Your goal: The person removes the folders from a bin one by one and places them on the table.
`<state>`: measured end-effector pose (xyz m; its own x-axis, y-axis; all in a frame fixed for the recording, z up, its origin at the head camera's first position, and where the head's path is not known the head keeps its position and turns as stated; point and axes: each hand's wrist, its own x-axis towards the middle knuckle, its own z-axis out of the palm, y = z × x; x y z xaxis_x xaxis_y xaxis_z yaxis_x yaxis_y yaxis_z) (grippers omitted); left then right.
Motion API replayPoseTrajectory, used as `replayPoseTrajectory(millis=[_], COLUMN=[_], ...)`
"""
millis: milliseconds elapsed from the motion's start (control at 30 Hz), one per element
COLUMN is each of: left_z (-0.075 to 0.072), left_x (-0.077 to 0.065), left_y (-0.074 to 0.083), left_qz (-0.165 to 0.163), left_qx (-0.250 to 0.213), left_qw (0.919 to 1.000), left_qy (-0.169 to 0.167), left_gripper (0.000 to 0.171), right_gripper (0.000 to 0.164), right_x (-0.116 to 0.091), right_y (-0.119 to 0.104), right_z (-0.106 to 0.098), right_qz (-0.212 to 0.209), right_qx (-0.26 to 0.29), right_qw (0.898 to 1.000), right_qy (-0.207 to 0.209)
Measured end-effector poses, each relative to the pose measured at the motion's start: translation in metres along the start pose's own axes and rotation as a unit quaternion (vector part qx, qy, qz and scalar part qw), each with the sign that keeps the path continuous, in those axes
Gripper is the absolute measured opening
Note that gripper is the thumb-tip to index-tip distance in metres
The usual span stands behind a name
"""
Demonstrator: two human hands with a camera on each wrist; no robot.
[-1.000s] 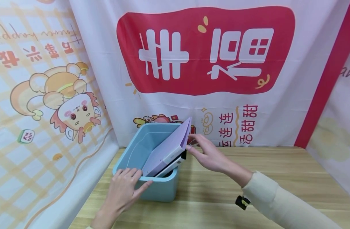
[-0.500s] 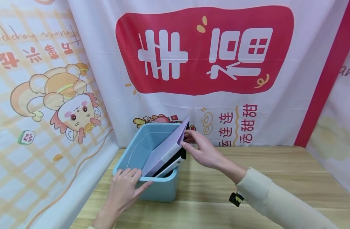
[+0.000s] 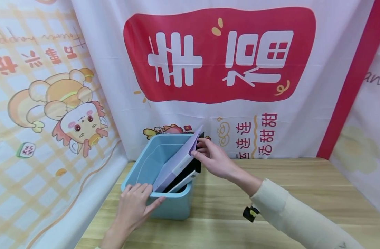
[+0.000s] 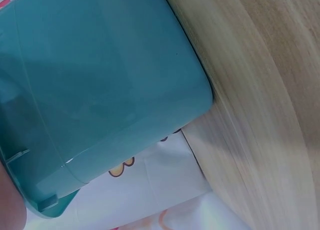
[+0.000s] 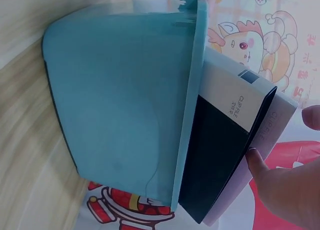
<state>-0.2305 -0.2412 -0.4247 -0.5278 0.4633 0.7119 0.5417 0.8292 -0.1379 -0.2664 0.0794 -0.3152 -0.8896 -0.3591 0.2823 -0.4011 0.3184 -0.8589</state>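
In the head view a light blue bin (image 3: 177, 207) stands on the table with two clip files leaning in it. The purple clip file (image 3: 174, 166) leans uppermost, above a black clip file (image 3: 185, 173) with a white spine. My left hand (image 3: 134, 204) grips the bin's near left corner, its thumb along the outer side. At the raised end of the files, my right hand (image 3: 213, 157) holds the purple clip file, thumb by its spine. In the right wrist view a fingertip (image 5: 256, 161) touches where the two files meet. The lower ends of both files are hidden inside the bin.
A wooden table (image 3: 255, 200) extends to the right of the bin. Behind it hangs a printed cloth (image 3: 227, 114), and another patterned cloth (image 3: 53, 145) covers the left side. A small black object (image 3: 250, 214) hangs by the right sleeve.
My right hand has moved slightly left, and the purple clip file's raised end has shifted left with it. More of the black clip file now shows. The left hand stays on the bin.
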Motion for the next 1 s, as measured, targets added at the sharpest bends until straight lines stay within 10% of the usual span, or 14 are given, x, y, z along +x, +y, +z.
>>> replayPoseTrajectory(millis=[467,1000], left_z=[0.001,0.004], left_x=[-0.001,-0.002], left_y=[-0.002,-0.002], left_qz=[-0.007,-0.016], left_qx=[0.000,0.002], left_qw=[0.9998,0.9996], left_qy=[-0.019,-0.023], left_gripper=[0.052,0.050], right_gripper=[0.064,0.058], right_x=[0.009,0.015], right_y=[-0.009,-0.028], right_z=[0.004,0.033], right_qz=[0.075,0.066], right_qx=[0.085,0.126], right_qw=[0.994,0.990], right_qy=[-0.005,-0.011])
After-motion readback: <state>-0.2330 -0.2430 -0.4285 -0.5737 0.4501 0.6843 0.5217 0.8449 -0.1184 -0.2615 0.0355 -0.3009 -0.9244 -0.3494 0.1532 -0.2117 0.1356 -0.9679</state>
